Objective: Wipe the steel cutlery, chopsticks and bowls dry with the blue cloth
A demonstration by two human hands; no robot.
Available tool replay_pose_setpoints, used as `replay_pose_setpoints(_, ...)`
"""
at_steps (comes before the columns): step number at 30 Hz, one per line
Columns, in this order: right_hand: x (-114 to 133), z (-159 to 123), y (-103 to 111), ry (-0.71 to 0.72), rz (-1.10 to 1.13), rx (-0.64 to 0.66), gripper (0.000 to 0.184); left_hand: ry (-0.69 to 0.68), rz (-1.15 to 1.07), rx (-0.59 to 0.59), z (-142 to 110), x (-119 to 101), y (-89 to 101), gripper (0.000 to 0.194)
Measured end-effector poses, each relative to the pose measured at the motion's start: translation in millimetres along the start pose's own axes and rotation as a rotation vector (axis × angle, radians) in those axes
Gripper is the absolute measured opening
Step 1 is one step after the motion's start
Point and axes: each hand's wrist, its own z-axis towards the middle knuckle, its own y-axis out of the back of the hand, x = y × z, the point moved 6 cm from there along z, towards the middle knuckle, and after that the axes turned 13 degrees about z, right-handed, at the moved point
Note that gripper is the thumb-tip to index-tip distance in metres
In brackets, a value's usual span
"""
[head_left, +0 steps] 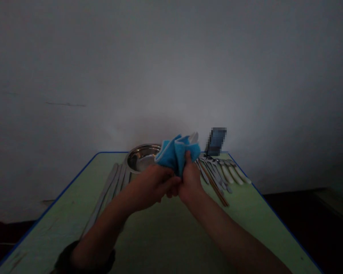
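Observation:
A blue cloth with white edging (pixel 175 152) is bunched up in front of me, over the table. My right hand (pixel 190 177) is wrapped round it, thumb pressed up against its front. A pale, rounded tip (pixel 193 137) shows at the cloth's upper right; whether it is a utensil or part of the cloth I cannot tell. My left hand (pixel 157 182) is closed just under the cloth, its fingertips meeting my right hand. What those left fingers pinch is hidden. Behind my left hand stands a shiny steel bowl (pixel 141 158), partly covered by the cloth.
Long metal utensils (pixel 112 179) lie left of the bowl. On the right are wooden chopsticks (pixel 217 190), several metal utensils (pixel 215 173) and several pieces with cream handles (pixel 237 175). A blurred upright screen (pixel 216 141) stands at the back of the green table (pixel 165 243), before a wall.

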Motion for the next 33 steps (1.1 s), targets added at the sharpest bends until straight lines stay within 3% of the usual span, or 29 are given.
replay_pose_setpoints(4, -10.5, -14.4, -1.4, -0.096, -0.042, -0.017, 0.039, 0.094, 0.027, -0.103, 1.5, 7.9, 7.2, 0.035)
replay_pose_setpoints(11, -15.3, -17.1, -4.0, -0.108, -0.047, 0.032, 0.035, 0.132, -0.233, -0.03, 4.2, 17.5, -1.4, 0.038)
replay_pose_setpoints(15, -12.5, -13.6, -2.0, -0.061, -0.005, -0.028, 0.031, 0.17, -0.109, -0.113, 8.0, 18.6, 0.7, 0.037)
replay_pose_setpoints(20, 4.2, 2.7, -4.3, -0.047, 0.117, -0.055, 0.024, 0.129, -0.08, -0.223, -1.8, 13.7, 20.4, 0.033)
replay_pose_setpoints(28, 63.5, 45.5, 11.0, 0.07, 0.228, -0.123, 0.025, 0.082, -0.117, 0.034, -30.1, 21.8, 38.0, 0.033)
replay_pose_setpoints(30, 70.8, 47.0, 14.0, 0.103, 0.219, -0.137, 0.027, 0.085, -0.126, 0.108, -29.6, 22.6, 31.3, 0.033)
replay_pose_setpoints(33, 68.4, 40.1, 13.5, 0.154, 0.186, -0.147, 0.023, 0.093, -0.203, 0.259, -23.1, 18.2, 6.4, 0.032)
